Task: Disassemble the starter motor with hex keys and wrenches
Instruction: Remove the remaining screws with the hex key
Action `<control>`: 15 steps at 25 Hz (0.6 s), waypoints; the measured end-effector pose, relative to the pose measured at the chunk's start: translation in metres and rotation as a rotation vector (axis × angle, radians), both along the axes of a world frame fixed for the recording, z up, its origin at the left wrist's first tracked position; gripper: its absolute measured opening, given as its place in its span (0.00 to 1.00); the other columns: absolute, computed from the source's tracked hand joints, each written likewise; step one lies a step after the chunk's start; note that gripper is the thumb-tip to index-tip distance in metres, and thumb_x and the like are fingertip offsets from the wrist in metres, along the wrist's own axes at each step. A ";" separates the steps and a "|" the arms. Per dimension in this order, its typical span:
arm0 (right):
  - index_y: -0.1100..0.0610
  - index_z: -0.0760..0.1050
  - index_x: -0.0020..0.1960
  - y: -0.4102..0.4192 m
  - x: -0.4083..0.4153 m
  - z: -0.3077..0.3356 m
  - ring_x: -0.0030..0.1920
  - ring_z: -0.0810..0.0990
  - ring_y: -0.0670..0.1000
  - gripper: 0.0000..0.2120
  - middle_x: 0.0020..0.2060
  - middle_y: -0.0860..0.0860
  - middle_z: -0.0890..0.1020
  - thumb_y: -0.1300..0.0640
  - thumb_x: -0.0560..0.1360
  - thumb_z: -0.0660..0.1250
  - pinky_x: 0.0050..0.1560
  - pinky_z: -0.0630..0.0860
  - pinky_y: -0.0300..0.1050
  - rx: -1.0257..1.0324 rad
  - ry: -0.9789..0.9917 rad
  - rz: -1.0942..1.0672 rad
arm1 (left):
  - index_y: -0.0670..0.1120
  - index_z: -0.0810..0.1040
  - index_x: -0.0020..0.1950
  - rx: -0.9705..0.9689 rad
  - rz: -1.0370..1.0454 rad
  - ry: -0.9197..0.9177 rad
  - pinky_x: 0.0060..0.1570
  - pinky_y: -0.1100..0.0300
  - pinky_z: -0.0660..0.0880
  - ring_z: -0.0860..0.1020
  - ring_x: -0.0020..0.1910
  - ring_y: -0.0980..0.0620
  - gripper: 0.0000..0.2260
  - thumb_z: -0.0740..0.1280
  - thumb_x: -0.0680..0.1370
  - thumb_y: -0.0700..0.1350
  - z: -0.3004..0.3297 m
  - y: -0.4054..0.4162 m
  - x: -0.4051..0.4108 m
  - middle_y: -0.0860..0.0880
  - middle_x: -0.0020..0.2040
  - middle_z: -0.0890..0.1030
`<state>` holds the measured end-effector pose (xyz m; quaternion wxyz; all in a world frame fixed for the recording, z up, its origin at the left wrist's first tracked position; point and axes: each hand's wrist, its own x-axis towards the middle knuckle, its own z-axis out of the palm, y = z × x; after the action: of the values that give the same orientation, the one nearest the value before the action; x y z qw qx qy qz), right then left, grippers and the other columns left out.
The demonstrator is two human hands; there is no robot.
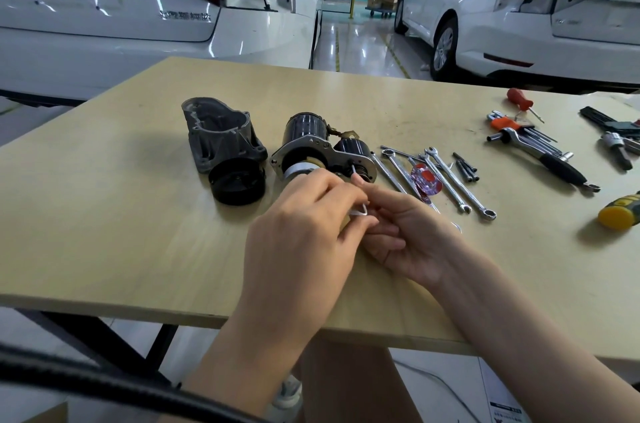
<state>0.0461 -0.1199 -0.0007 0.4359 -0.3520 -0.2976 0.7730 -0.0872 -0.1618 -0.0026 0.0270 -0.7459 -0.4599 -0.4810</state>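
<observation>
Head view: a pale wooden surface (pixel 138 215) carries the parts and tools; the starter motor (pixel 320 154), black-bodied with a metal end plate facing the camera, lies near the middle of it, just beyond the hands; to its left sits the grey cast housing (pixel 221 132), open mouth up, and touching that housing's near side is a black round cap (pixel 237 182).

The left hand (pixel 304 232) has its fingers curled, pinching a small bent white metal clip (pixel 360 211) against the right hand; the right hand (pixel 412 235) lies palm up on the surface, fingers loosely curled toward the same clip, its forefinger reaching up to the motor's end plate; how firmly the right hand grips the clip I cannot tell, since the left hand covers the contact.

Right of the motor lie several combination wrenches (pixel 450 180) side by side, angled from far left to near right; a clear-handled red tool (pixel 424 178) rests among them; a few dark long bolts (pixel 465 166) lie just beyond; farther right are a ratchet handle (pixel 543 152), a set of hex keys (pixel 526 128) in an orange holder, a red-handled screwdriver (pixel 519 100), and at the right edge a yellow-and-green handle (pixel 620 211).

Beyond the surface stand two white cars (pixel 104 7) on a glossy floor.
</observation>
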 end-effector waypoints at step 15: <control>0.62 0.79 0.30 0.003 0.003 -0.002 0.14 0.64 0.43 0.09 0.22 0.50 0.72 0.60 0.67 0.67 0.13 0.60 0.30 -0.026 0.087 -0.037 | 0.49 0.85 0.47 -0.037 0.010 -0.061 0.31 0.59 0.74 0.75 0.33 0.57 0.10 0.74 0.67 0.49 0.001 -0.001 0.003 0.55 0.35 0.82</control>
<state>0.0492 -0.1172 -0.0024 0.4580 -0.3292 -0.2615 0.7832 -0.0846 -0.1632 -0.0015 0.0018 -0.7290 -0.4730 -0.4948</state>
